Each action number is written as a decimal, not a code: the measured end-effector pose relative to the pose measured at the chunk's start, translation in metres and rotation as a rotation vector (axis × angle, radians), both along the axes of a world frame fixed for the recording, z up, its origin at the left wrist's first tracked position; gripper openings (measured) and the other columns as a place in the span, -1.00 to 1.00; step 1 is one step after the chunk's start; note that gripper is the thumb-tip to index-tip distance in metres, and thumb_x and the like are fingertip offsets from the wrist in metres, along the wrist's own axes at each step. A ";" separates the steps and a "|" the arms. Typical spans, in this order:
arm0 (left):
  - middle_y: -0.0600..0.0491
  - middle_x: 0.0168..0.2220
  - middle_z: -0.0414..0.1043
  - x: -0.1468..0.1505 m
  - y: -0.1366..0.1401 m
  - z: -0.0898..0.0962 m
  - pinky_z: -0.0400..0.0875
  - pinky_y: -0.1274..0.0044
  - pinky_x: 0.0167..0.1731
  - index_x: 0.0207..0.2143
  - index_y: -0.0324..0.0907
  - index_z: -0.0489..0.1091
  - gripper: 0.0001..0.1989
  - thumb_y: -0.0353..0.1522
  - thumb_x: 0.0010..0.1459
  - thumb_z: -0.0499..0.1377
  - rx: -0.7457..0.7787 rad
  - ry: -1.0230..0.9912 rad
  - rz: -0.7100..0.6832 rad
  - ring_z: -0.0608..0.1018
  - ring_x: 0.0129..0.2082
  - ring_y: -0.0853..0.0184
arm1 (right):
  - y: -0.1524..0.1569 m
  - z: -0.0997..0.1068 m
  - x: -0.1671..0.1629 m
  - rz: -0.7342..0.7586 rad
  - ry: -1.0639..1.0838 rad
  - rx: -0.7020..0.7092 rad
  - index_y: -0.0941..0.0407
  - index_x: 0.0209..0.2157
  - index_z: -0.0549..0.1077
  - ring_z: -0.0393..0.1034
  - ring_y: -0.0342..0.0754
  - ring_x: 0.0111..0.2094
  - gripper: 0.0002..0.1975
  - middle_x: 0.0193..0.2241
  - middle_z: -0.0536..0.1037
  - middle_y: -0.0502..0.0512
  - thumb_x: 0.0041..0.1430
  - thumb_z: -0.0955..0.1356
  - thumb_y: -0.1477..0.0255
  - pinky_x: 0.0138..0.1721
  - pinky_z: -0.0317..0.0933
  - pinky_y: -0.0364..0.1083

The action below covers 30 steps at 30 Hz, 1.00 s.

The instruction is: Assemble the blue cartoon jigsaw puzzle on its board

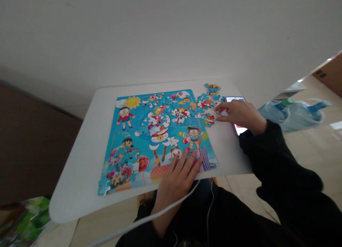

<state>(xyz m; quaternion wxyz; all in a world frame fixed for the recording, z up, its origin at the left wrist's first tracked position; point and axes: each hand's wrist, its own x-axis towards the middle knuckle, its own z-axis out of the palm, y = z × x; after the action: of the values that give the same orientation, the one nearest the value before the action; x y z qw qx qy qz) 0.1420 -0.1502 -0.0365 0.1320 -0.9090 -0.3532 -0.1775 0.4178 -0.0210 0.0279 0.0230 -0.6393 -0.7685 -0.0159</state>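
A blue jigsaw puzzle board (112, 133) with cartoon figures lies on the white table, partly filled with pieces. My left hand (177, 177) rests flat on its lower edge, fingers spread and holding nothing. Past the board's right side, my right hand (240, 113) reaches down into a pile of loose jigsaw pieces (207, 104). Thumb and forefinger close around a jigsaw piece (222, 113) at the pile's right edge; the fingers partly hide it. Some pieces sit loosely on the board's left and upper parts.
A lit phone (235, 98) lies on the white table (80, 151), partly under my right hand and wrist. A white cable (160, 213) crosses in front of my left wrist. Behind the table stands a wall (165, 37). Clear plastic jugs (296, 113) are off to the right.
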 end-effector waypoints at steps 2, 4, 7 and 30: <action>0.07 0.12 0.38 0.000 0.000 0.000 0.28 0.34 0.08 0.16 -0.12 0.27 -0.57 -0.46 0.30 -0.13 0.001 -0.001 -0.004 0.41 0.11 0.23 | 0.001 -0.002 0.001 0.004 0.026 -0.007 -0.05 -0.20 0.53 0.44 -0.02 -0.34 -0.73 -0.40 0.59 -0.04 0.06 0.35 0.19 -0.41 0.13 -0.10; 0.06 0.14 0.36 0.000 0.000 -0.001 0.27 0.34 0.09 0.16 -0.13 0.26 -0.57 -0.46 0.30 -0.12 0.000 0.001 -0.004 0.40 0.12 0.23 | 0.002 -0.002 0.003 0.016 0.045 -0.007 -0.05 -0.21 0.52 0.44 -0.04 -0.35 -0.74 -0.40 0.58 -0.04 0.07 0.35 0.21 -0.41 0.13 -0.10; 0.05 0.16 0.34 0.000 0.000 -0.002 0.25 0.33 0.10 0.17 -0.13 0.25 -0.57 -0.46 0.29 -0.10 0.001 0.010 -0.005 0.39 0.13 0.23 | 0.002 0.000 0.004 -0.009 0.025 -0.002 -0.03 -0.20 0.52 0.44 0.01 -0.30 -0.71 -0.35 0.59 0.00 0.02 0.37 0.18 -0.42 0.13 -0.09; 0.00 0.20 0.28 -0.001 -0.001 -0.004 0.23 0.32 0.12 0.21 -0.13 0.19 -0.55 -0.43 0.29 -0.07 -0.008 0.033 -0.005 0.37 0.15 0.21 | -0.014 -0.015 -0.065 0.656 0.460 -0.136 0.07 -0.21 0.40 0.40 -0.08 -0.21 -0.86 -0.23 0.54 0.09 0.23 0.25 0.43 -0.24 0.21 -0.10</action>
<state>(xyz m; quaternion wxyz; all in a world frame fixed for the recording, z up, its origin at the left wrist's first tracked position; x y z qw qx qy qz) 0.1412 -0.1512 -0.0405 0.1335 -0.9133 -0.3493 -0.1615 0.3526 -0.0346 0.0133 0.1558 -0.3470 -0.9058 0.1866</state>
